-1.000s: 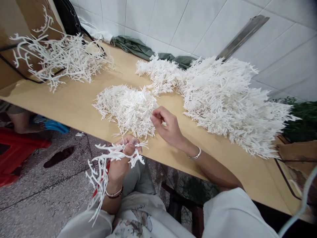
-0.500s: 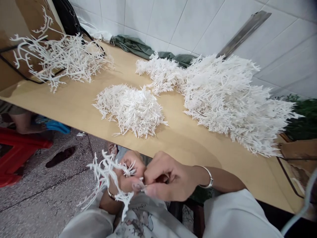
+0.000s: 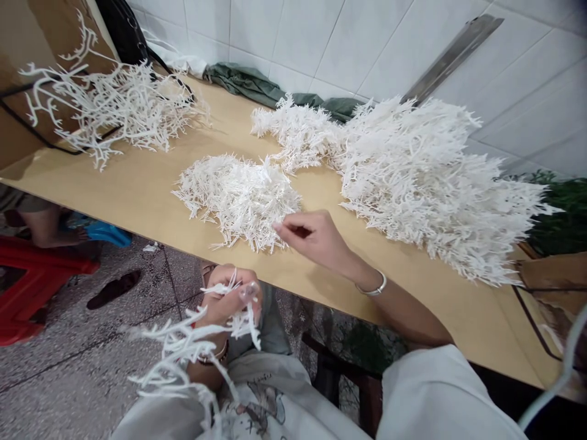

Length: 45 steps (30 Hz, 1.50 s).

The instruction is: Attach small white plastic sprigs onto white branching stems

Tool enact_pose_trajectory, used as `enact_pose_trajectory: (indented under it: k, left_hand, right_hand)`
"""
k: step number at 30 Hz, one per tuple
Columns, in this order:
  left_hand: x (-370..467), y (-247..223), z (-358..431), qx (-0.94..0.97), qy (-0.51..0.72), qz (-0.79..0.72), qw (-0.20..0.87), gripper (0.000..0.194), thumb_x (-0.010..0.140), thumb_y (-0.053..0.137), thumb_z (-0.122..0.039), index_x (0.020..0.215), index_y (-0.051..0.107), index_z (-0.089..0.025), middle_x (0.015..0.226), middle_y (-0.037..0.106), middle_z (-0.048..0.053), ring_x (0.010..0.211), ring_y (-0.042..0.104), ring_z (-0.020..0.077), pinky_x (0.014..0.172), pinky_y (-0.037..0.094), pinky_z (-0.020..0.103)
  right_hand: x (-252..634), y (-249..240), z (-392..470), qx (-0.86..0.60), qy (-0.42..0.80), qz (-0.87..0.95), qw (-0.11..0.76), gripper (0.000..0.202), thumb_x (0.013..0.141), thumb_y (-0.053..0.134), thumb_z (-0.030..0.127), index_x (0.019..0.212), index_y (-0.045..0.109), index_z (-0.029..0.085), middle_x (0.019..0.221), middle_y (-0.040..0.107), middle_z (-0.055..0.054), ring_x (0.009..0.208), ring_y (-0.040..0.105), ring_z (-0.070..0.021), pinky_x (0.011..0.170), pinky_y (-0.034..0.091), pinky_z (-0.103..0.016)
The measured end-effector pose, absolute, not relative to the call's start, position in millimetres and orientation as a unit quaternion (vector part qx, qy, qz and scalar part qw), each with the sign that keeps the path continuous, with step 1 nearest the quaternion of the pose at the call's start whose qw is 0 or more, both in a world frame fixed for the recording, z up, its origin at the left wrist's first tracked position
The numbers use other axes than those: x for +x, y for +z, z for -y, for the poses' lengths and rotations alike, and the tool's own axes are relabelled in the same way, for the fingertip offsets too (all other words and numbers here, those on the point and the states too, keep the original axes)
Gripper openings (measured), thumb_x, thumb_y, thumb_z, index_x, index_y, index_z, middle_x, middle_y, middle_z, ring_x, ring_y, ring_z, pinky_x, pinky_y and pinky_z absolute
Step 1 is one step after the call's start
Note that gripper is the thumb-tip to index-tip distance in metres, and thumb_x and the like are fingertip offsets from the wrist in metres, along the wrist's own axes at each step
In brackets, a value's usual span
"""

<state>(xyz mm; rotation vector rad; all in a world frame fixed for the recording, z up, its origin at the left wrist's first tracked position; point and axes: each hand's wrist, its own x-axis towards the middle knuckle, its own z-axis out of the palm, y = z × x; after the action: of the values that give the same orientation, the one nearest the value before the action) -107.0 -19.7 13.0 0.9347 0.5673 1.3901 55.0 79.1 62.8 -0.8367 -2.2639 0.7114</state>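
Observation:
My left hand (image 3: 225,305) is closed around a white plastic artificial branch (image 3: 178,345), whose forked twigs hang down to the left over my lap. My left thumb presses across the part in my grip. Reaching out over the table, my right hand (image 3: 318,241) has thumb and forefinger pinched together at the front right edge of a low pile of small white twig pieces (image 3: 233,195). Whatever lies between those fingertips cannot be told apart from the pile.
Long white branches (image 3: 137,104) lie tangled at the table's left end. A larger heap of white sprigs (image 3: 426,177) covers the right side of the table (image 3: 367,275). Green cloth (image 3: 243,79) lies along the tiled wall. On the floor stands a red stool (image 3: 41,275) near another person's leg (image 3: 41,223).
My right hand has left the left hand and moved up to the small pile. My left hand has shifted slightly left, and the branch in it now hangs lower.

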Motion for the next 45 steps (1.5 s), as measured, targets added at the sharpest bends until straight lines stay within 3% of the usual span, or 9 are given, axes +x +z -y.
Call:
enact_pose_trajectory:
  k: [5,10,14,18,26,30,36,40,45]
  left_hand:
    - [-102,30,22,0.353,0.569,-0.379,0.638,0.045,0.074,0.067,-0.055,0.054,0.064,-0.014,0.040,0.055,0.001,0.028,0.039,0.0058,0.029,0.023,0.018]
    - [-100,30,19,0.346,0.576,-0.401,0.623,0.044,0.072,0.068,-0.055,0.055,0.064,-0.015,0.043,0.056,0.000,0.033,0.044,0.0055,0.034,0.027,0.017]
    - [-98,27,18,0.344,0.604,-0.413,0.589,0.042,0.075,0.066,-0.056,0.062,0.066,-0.016,0.047,0.055,-0.001,0.037,0.043,0.0058,0.037,0.028,0.019]
    - [-93,21,14,0.380,0.686,-0.382,0.488,0.040,0.082,0.058,-0.056,0.074,0.069,-0.018,0.069,0.059,0.002,0.054,0.048,0.0097,0.050,0.038,0.023]
    - [-84,13,10,0.421,0.736,-0.326,0.419,0.046,0.090,0.038,-0.059,0.096,0.067,-0.023,0.107,0.057,0.007,0.100,0.052,0.0212,0.078,0.044,0.030]
    - [-82,20,17,0.401,0.723,-0.314,0.467,0.042,0.086,0.048,-0.058,0.093,0.066,-0.020,0.102,0.055,0.007,0.094,0.054,0.0204,0.077,0.046,0.029]
    - [-78,28,20,0.308,0.758,-0.242,0.521,0.046,0.082,0.048,-0.063,0.096,0.063,-0.021,0.099,0.055,0.006,0.086,0.055,0.0194,0.075,0.048,0.031]
    - [-89,18,19,0.339,0.797,-0.289,0.408,0.040,0.071,0.072,-0.049,0.100,0.061,-0.023,0.092,0.055,0.003,0.080,0.051,0.0149,0.073,0.045,0.026]
    - [-101,11,34,0.428,0.727,-0.374,0.384,0.015,0.083,0.064,-0.025,0.072,0.058,-0.017,0.061,0.048,-0.003,0.054,0.040,0.0083,0.053,0.033,0.022]
  right_hand:
    - [67,48,-110,-0.415,0.094,0.868,0.255,0.054,0.092,0.048,0.042,0.051,0.025,0.017,0.047,0.023,0.005,0.046,0.024,-0.0069,0.051,0.018,-0.026]
    - [70,42,-113,-0.475,-0.005,0.860,0.187,0.044,0.092,0.046,0.045,0.058,0.044,0.017,0.055,0.045,0.001,0.048,0.036,-0.0092,0.051,0.019,-0.026]
    - [65,49,-103,-0.467,-0.040,0.845,0.259,0.036,0.090,0.049,0.049,0.087,0.055,0.014,0.078,0.057,-0.005,0.052,0.041,-0.0107,0.050,0.024,-0.025]
    - [56,63,-75,-0.365,0.095,0.864,0.333,0.032,0.091,0.052,0.045,0.081,0.055,0.015,0.071,0.055,-0.002,0.053,0.042,-0.0090,0.051,0.031,-0.023]
    - [46,75,-29,-0.214,0.343,0.883,0.240,0.030,0.093,0.050,0.036,0.072,0.054,0.015,0.064,0.049,0.002,0.057,0.043,-0.0074,0.053,0.034,-0.020]
    - [45,75,-24,-0.202,0.349,0.874,0.271,0.022,0.090,0.049,0.019,0.069,0.048,0.016,0.059,0.039,0.005,0.052,0.038,-0.0059,0.050,0.032,-0.019]
    - [45,76,-23,-0.211,0.329,0.854,0.344,0.018,0.092,0.048,0.020,0.075,0.049,0.017,0.062,0.044,0.004,0.054,0.041,-0.0064,0.050,0.036,-0.018]
    - [47,76,-23,-0.184,0.181,0.870,0.419,0.014,0.089,0.052,0.015,0.076,0.048,0.018,0.061,0.045,0.003,0.053,0.042,-0.0072,0.049,0.037,-0.019]
    - [49,79,-17,-0.146,-0.060,0.900,0.406,0.015,0.083,0.057,0.015,0.070,0.051,0.018,0.055,0.055,0.001,0.051,0.047,-0.0105,0.048,0.040,-0.024]
